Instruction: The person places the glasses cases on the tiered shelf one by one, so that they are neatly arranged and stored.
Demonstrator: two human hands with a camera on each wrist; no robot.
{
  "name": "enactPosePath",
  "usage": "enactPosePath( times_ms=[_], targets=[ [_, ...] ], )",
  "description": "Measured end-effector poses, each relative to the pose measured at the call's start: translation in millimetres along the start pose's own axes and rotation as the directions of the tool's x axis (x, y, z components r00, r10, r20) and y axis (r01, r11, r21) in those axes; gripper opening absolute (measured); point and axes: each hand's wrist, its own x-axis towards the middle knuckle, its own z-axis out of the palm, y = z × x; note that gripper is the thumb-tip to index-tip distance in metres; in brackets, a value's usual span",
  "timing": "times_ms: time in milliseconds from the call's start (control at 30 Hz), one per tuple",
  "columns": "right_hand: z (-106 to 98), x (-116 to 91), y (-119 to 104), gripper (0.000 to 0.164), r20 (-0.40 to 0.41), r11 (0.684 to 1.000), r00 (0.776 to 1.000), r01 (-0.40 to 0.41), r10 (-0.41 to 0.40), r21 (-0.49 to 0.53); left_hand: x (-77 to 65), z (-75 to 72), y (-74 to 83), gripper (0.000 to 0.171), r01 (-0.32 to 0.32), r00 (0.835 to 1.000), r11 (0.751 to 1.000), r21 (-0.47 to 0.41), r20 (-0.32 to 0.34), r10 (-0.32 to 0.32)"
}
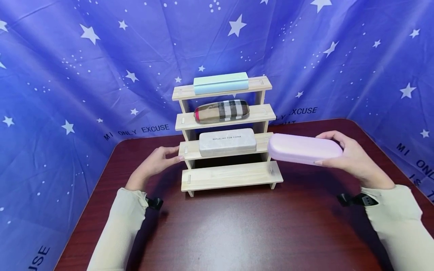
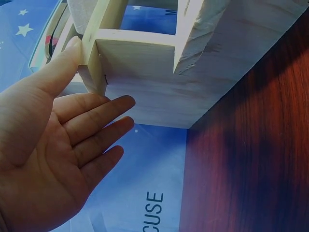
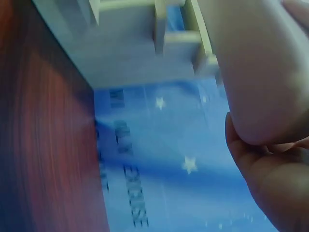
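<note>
A pale wooden step shelf [image 1: 232, 175] with several tiers stands on the table. My left hand [image 1: 156, 162] holds the left end of its second tier from the bottom, thumb on the board; the other fingers stretch out along the side in the left wrist view. My right hand [image 1: 352, 158] grips the right end of a lilac glasses case [image 1: 305, 148], held level in the air with its left end by the shelf's right side. A grey-white case [image 1: 227, 143] with printed lettering lies on the second tier. Above it are a plaid case [image 1: 222, 111] and a light blue case [image 1: 220, 83].
The dark red-brown table [image 1: 223, 229] has a glossy top. Behind and beside it hangs a blue curtain [image 1: 203, 45] with white stars and black lettering. The bottom tier's board holds no case.
</note>
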Motion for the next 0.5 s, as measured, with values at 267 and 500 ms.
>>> enactPosePath(
  times_ms=[267,500],
  targets=[
    [32.6,2.5,-17.5,0.065,0.071,0.994,0.992,0.104,-0.105,0.015,0.4,0.8,-0.1,0.053,-0.007,1.0,1.0,-0.011,-0.002,0.007],
    [67.0,6.0,-23.3,0.067,0.141,0.981,0.971,0.193,-0.195,0.031,0.4,1.3,0.5,0.054,0.008,1.0,1.0,-0.011,-0.001,-0.008]
  ],
)
